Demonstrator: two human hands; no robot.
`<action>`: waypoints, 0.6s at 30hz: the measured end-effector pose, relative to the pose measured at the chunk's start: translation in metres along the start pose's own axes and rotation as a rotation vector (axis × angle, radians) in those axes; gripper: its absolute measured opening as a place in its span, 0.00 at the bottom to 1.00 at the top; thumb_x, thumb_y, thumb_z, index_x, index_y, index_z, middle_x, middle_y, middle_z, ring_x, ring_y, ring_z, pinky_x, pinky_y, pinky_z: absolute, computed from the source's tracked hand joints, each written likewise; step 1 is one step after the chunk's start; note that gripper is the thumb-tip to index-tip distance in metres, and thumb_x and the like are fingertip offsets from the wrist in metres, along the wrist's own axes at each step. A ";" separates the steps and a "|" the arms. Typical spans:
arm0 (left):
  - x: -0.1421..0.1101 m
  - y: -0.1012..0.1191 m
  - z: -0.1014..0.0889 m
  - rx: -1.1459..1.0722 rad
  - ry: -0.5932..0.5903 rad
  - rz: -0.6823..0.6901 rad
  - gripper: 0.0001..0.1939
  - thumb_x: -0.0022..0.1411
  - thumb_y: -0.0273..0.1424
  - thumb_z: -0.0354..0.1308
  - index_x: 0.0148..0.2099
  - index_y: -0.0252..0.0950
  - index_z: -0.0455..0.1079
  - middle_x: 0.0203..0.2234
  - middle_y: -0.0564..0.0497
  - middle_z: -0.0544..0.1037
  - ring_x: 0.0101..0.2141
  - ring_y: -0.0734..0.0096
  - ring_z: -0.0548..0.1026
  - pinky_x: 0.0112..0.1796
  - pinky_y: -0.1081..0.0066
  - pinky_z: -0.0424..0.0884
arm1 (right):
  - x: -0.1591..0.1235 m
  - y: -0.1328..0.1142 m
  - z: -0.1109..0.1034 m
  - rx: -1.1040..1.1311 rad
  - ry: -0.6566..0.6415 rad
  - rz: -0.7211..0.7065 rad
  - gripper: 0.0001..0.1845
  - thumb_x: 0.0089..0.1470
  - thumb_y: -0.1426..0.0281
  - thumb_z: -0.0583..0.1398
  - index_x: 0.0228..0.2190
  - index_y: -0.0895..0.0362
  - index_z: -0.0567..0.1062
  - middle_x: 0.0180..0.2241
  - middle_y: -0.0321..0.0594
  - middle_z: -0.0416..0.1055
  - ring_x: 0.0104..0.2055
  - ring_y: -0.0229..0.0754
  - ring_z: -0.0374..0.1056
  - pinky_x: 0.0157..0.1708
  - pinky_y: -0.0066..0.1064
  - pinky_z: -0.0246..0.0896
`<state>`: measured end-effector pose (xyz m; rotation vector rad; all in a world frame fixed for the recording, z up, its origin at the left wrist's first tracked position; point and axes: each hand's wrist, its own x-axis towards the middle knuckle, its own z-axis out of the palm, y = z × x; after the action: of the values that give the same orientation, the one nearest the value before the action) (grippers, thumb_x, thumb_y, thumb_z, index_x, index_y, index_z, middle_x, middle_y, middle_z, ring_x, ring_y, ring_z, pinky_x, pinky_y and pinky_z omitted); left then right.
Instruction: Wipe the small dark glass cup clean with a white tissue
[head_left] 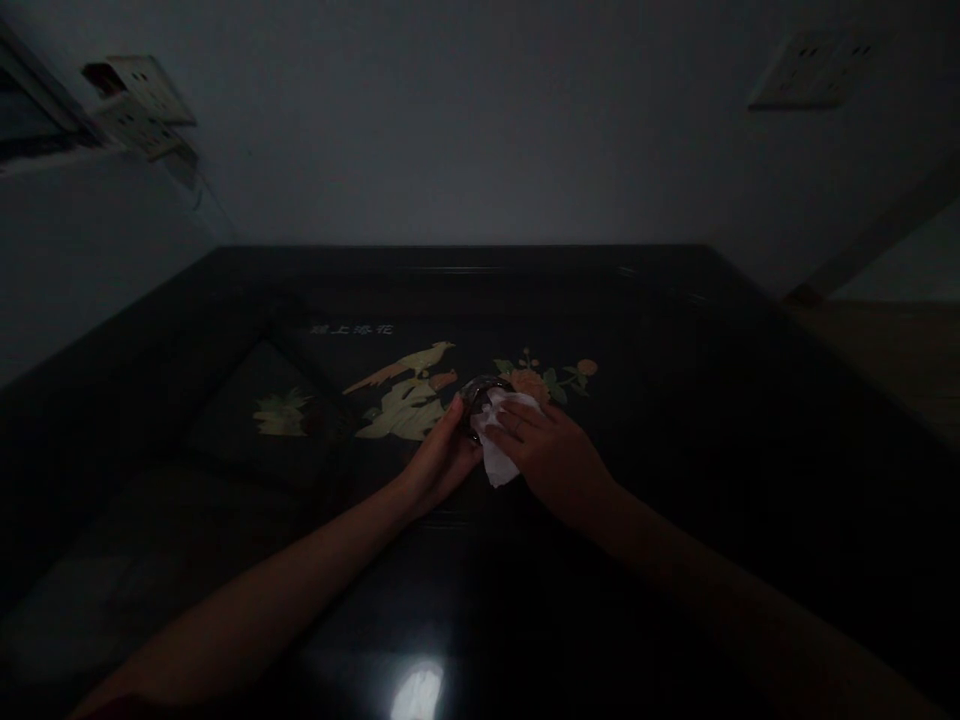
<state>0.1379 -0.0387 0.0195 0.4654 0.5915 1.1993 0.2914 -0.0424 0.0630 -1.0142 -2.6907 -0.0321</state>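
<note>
Near the middle of a dark glossy table (465, 560), my left hand (439, 455) is closed around the left side of a small round glass-like object (471, 395) with a shiny rim. It looks like a bowl or an ashtray, but the dim light hides its exact kind. My right hand (551, 450) grips a crumpled white tissue (499, 465) and presses it against the object's right side and inside. The tissue's lower end hangs below my fingers. Tissue and fingers cover much of the object.
Inlaid pictures of a bird (409, 365) and flowers (574, 375) decorate the tabletop. Its far edge meets a pale wall (480, 130). Wall sockets (821, 65) show at upper right, with more sockets (146, 95) at upper left. A bright reflection lies at the bottom.
</note>
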 end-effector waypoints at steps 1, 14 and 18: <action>-0.001 0.001 0.000 0.003 0.002 -0.008 0.19 0.60 0.41 0.58 0.47 0.33 0.72 0.44 0.44 0.76 0.50 0.62 0.70 0.50 0.68 0.65 | 0.000 0.000 0.001 0.034 -0.010 0.012 0.19 0.57 0.81 0.53 0.48 0.60 0.74 0.50 0.52 0.72 0.56 0.51 0.65 0.52 0.47 0.62; -0.006 0.001 -0.002 0.146 0.004 0.021 0.21 0.55 0.40 0.63 0.48 0.36 0.69 0.42 0.46 0.77 0.44 0.59 0.74 0.44 0.64 0.69 | 0.002 -0.012 0.016 1.059 0.102 0.309 0.26 0.50 0.83 0.50 0.48 0.56 0.73 0.43 0.39 0.77 0.43 0.43 0.72 0.45 0.35 0.66; -0.005 0.000 -0.006 0.159 -0.005 0.029 0.22 0.54 0.40 0.64 0.49 0.37 0.68 0.41 0.46 0.77 0.42 0.61 0.75 0.41 0.66 0.70 | 0.002 -0.015 0.020 1.064 0.124 0.370 0.20 0.53 0.78 0.54 0.47 0.59 0.73 0.40 0.41 0.77 0.38 0.43 0.72 0.39 0.31 0.67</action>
<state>0.1330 -0.0435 0.0153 0.6130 0.6809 1.1827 0.2756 -0.0505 0.0449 -1.0129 -1.8672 1.1962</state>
